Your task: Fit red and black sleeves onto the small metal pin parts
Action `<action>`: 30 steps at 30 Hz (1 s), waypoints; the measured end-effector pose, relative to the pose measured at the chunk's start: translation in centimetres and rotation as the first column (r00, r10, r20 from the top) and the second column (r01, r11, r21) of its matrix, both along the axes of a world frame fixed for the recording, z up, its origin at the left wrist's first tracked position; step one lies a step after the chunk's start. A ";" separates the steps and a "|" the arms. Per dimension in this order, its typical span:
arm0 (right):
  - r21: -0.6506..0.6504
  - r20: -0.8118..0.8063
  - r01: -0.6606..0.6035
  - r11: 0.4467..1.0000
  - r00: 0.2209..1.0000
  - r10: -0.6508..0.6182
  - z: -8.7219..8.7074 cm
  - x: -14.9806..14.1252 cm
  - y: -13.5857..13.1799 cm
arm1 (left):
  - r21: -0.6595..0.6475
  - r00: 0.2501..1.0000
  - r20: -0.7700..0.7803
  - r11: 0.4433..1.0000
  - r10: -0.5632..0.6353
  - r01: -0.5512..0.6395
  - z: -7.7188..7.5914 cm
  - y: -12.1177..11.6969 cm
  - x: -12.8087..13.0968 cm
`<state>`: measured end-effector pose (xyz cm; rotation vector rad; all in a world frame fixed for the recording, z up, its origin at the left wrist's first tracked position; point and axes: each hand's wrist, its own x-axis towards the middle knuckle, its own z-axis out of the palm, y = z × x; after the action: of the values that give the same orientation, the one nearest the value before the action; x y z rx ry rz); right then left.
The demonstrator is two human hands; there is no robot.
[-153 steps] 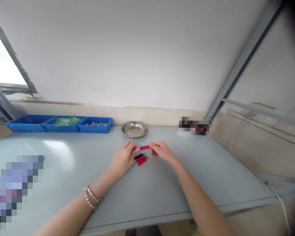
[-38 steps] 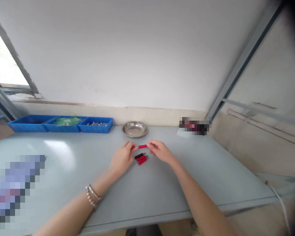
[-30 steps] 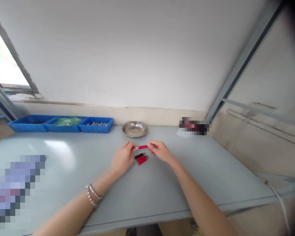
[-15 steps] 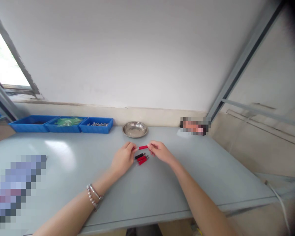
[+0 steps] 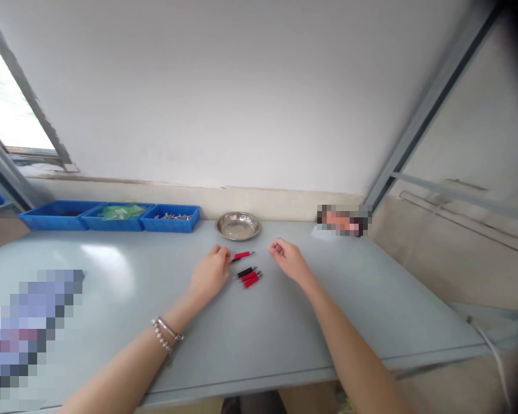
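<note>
In the head view, the left hand [image 5: 211, 271] has its fingers clamped on the rear end of a red pen [image 5: 242, 255], whose tip points toward the right hand [image 5: 290, 260]. Something dark shows just below that pen by the fingers, too small to identify. The right hand is apart from the pen, its fingers curled; whether their tips meet, or hide something small, I cannot tell.

Nearer the wearer, a black pen [image 5: 244, 272] and two red pens [image 5: 252, 281] lie close together on the tabletop [image 5: 224, 345]. Beyond the hands is a metal dish [image 5: 238, 234], with three blue trays [image 5: 169, 225] to its left, the rightmost holding loose metal pieces [image 5: 172, 217].

The one-sided grip could let the held pen swivel or slip. Lowering either hand carelessly could knock the lying pens and set them rolling.
</note>
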<state>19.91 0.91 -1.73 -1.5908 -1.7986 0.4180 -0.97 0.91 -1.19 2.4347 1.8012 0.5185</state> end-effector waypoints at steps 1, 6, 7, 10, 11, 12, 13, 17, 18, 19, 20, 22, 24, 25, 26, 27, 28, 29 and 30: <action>-0.010 0.030 0.028 1.000 0.999 -0.028 -0.1 0.2 0.1 | -0.009 1.000 -0.010 1.000 0.006 -0.006 0.0 0.0 0.0; -0.094 0.276 0.188 0.978 0.948 -0.156 -0.3 0.6 0.1 | -0.046 0.998 -0.055 0.999 0.019 -0.022 0.0 -0.1 -0.1; -0.103 0.327 0.222 0.970 0.928 -0.178 -0.3 0.6 0.1 | -0.050 0.998 -0.062 0.999 0.018 -0.021 -0.1 -0.1 -0.1; -0.124 0.434 0.308 0.943 0.872 -0.227 -0.3 0.6 -0.2 | -0.058 0.997 -0.078 0.998 0.011 -0.016 -0.2 -0.1 -0.1; -0.133 0.458 0.334 0.933 0.856 -0.241 -0.3 0.6 -0.3 | -0.059 0.997 -0.082 0.998 0.009 -0.014 -0.3 0.0 -0.2; -0.144 0.477 0.360 0.922 0.842 -0.254 -0.2 0.6 -0.4 | -0.060 0.996 -0.085 0.998 0.008 -0.013 -0.3 0.0 -0.2; -0.155 0.491 0.384 0.910 0.830 -0.266 -0.2 0.6 -0.4 | -0.062 0.996 -0.087 0.998 0.006 -0.012 -0.4 0.0 -0.2; -0.201 0.503 0.419 0.885 0.820 -0.274 -0.1 0.6 -0.5 | -0.069 0.996 -0.092 0.998 -0.009 0.003 -0.8 0.2 -0.3; -0.215 0.499 0.415 0.884 0.825 -0.266 -0.1 0.6 -0.5 | -0.069 0.996 -0.093 0.998 -0.016 0.009 -0.9 0.2 -0.3; -0.229 0.495 0.405 0.885 0.831 -0.253 -0.1 0.7 -0.5 | -0.069 0.995 -0.094 0.997 -0.022 0.015 -1.0 0.3 -0.3; -0.240 0.493 0.395 0.887 0.836 -0.239 -0.2 0.7 -0.5 | -0.068 0.995 -0.095 0.997 -0.026 0.020 -1.1 0.3 -0.3; -0.253 0.490 0.373 0.893 0.845 -0.214 -0.3 0.8 -0.4 | -0.066 0.995 -0.095 0.997 -0.034 0.028 -1.1 0.3 -0.3; -0.255 0.480 0.351 0.901 0.855 -0.197 -0.5 0.9 -0.2 | -0.063 0.995 -0.095 0.998 -0.036 0.030 -1.2 0.2 -0.3; -0.255 0.473 0.341 0.905 0.860 -0.191 -0.6 1.0 -0.2 | -0.063 0.995 -0.094 0.998 -0.036 0.030 -1.2 0.2 -0.3; -0.254 0.466 0.331 0.909 0.865 -0.184 -0.6 1.0 -0.1 | -0.062 0.995 -0.092 0.998 -0.036 0.030 -1.1 0.2 -0.3; -0.254 0.460 0.321 0.912 0.870 -0.178 -0.6 1.0 -0.1 | -0.062 0.995 -0.089 0.998 -0.035 0.029 -1.0 0.1 -0.3; -0.255 0.455 0.312 0.915 0.874 -0.171 -0.7 1.1 0.0 | -0.059 0.996 -0.085 0.998 -0.031 0.026 -0.9 0.1 -0.3; -0.256 0.452 0.304 0.918 0.877 -0.164 -0.7 1.0 0.0 | -0.056 0.996 -0.081 0.998 -0.025 0.020 -0.8 0.2 -0.3; -0.256 0.449 0.296 0.920 0.880 -0.158 -0.7 1.0 0.0 | -0.049 0.997 -0.076 0.999 -0.015 0.012 -0.7 0.2 -0.4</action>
<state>20.95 0.92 -2.43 -2.2381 -1.8838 0.2740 -1.36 1.12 -1.87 2.4646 1.8017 0.3804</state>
